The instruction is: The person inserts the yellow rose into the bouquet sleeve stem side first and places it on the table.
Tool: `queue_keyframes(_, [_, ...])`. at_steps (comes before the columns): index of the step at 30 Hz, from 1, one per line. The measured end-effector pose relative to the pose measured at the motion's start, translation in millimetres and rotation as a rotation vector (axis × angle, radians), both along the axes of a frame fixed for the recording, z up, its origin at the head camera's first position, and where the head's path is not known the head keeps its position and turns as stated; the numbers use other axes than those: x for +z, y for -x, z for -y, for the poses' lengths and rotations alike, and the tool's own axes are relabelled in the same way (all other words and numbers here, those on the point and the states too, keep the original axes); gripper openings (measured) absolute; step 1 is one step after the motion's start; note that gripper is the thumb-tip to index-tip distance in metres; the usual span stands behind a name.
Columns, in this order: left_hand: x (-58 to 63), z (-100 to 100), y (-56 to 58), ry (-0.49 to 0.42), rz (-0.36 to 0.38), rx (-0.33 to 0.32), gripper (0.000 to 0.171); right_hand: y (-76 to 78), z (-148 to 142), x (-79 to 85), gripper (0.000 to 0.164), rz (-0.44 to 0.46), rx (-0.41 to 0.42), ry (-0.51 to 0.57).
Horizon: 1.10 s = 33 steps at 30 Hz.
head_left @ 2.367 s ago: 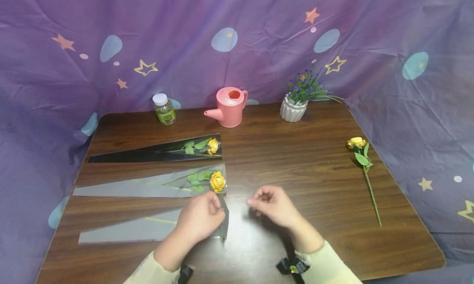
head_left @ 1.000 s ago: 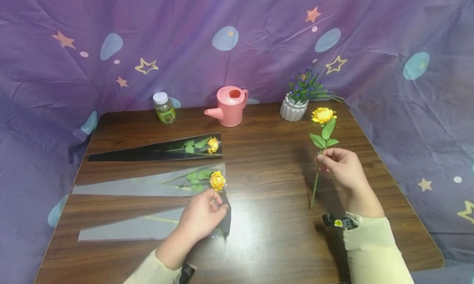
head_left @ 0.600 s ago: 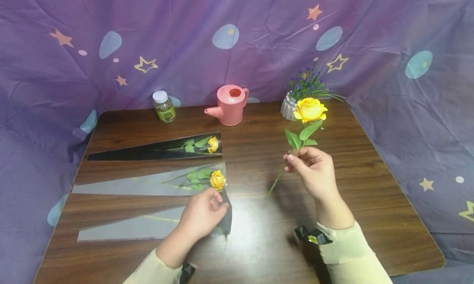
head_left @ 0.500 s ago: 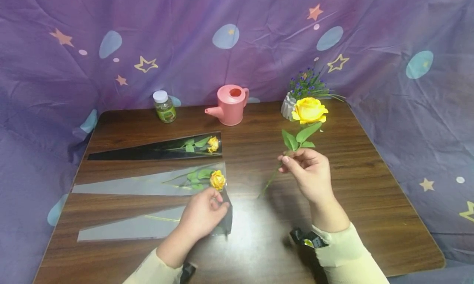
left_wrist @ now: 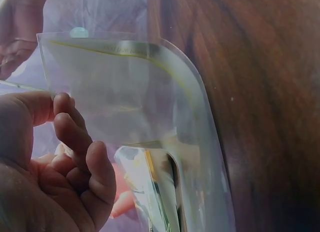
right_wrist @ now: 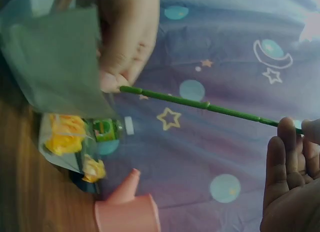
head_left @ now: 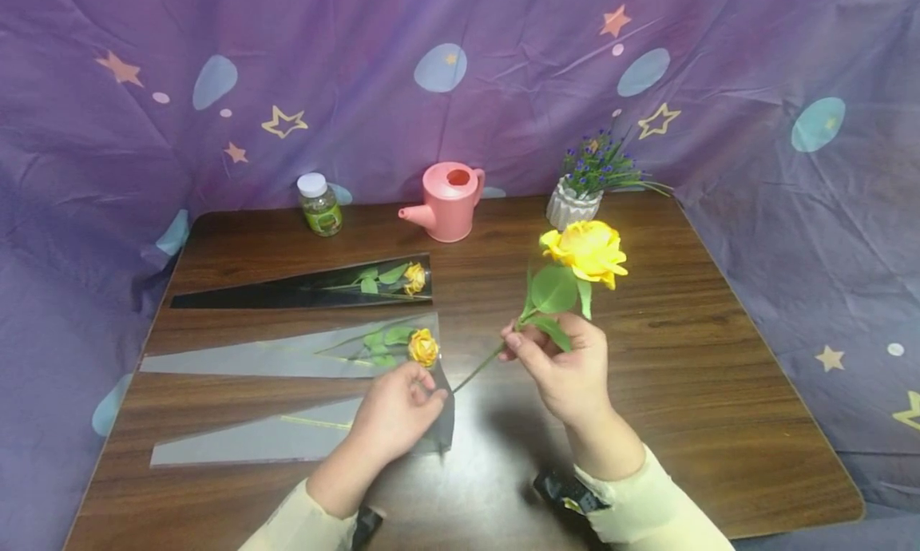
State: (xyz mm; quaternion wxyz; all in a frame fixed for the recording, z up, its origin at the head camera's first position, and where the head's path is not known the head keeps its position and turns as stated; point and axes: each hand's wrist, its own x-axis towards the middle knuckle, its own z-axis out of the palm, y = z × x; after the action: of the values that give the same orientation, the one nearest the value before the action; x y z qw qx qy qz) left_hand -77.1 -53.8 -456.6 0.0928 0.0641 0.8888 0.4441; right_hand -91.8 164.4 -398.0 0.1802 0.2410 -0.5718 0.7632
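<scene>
My right hand (head_left: 571,379) pinches an artificial yellow rose (head_left: 585,251) by its green stem, below the leaves. The bloom leans up and right, while the stem slants down toward my left hand (head_left: 398,415). Thumb and forefinger of that hand pinch the open end of a tapered flower sleeve (head_left: 237,443), raised off the table. In the left wrist view the sleeve (left_wrist: 115,87) gapes, its clear film apart from the back. The stem's cut end (right_wrist: 125,89) is right by the left fingertips and the sleeve's mouth in the right wrist view.
Farther back lie a grey sleeve (head_left: 216,362) and a black sleeve (head_left: 266,293), each with a yellow rose inside. Along the table's (head_left: 683,335) rear stand a white-capped jar (head_left: 320,208), a pink watering can (head_left: 449,204) and a potted plant (head_left: 573,204).
My right hand took the rose from the table's right side and carried it left, tilting its stem toward the sleeve. My left hand stayed at the sleeve's end, which has lifted slightly.
</scene>
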Motion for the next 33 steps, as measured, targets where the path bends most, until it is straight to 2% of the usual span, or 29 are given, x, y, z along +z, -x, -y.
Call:
queue_keyframes(9, [2.2,-1.5,-1.4,-0.065,-0.064,0.049,0.011,-4.7,13.2,-29.1,0.019,0.032,-0.011,-0.073])
queue_keyframes(14, [3.6,-1.4,-2.3,-0.100,-0.100,0.066,0.011,-7.8,21.6,-42.8,0.028,0.004,-0.061,-0.150])
queue_keyframes(20, [5.2,-2.0,-3.8,-0.132,-0.092,0.076,0.010,-10.1,28.2,-57.4,0.039,-0.076,-0.124,-0.222])
queue_keyframes(28, [8.6,-3.6,-5.3,-0.169,-0.082,0.084,0.010,-12.2,32.3,-68.8,0.020,-0.164,-0.180,-0.270])
queue_keyframes(33, [12.1,-5.0,-5.8,-0.212,-0.074,0.087,0.009,-15.0,33.2,-70.1,0.024,-0.139,-0.224,-0.343])
